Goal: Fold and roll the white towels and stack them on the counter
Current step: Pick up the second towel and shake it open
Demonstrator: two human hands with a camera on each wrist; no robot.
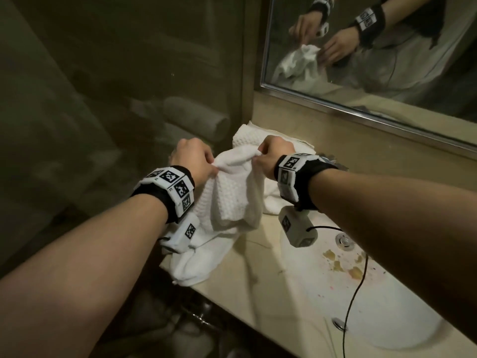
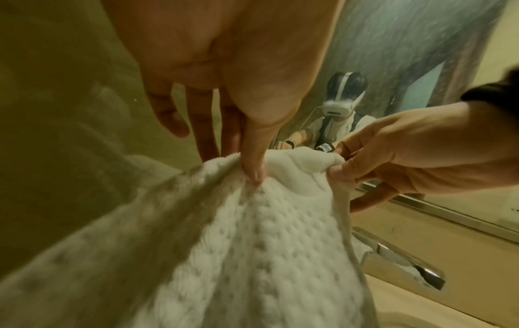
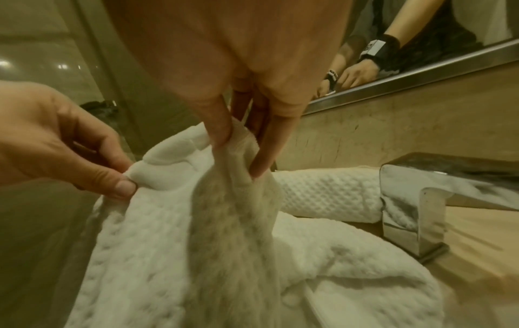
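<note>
A white waffle-weave towel (image 1: pixel 232 200) hangs from both hands above the left end of the beige counter (image 1: pixel 258 288). My left hand (image 1: pixel 206 167) pinches its top edge between thumb and fingers (image 2: pixel 252 168). My right hand (image 1: pixel 258 157) pinches the same edge a short way to the right (image 3: pixel 227 142). The towel's lower part trails onto the counter and over its left edge. Behind the hands lies a rolled white towel (image 3: pixel 328 193) against the back wall. More loose white towel (image 3: pixel 359 261) is bunched below it.
A chrome faucet (image 3: pixel 415 199) stands to the right of the towels. The stained white sink (image 1: pixel 374 301) lies at the right, with a black cable (image 1: pixel 357 288) across it. A mirror (image 1: pixel 387 47) hangs above the counter. A glass partition (image 1: pixel 129 99) closes off the left side.
</note>
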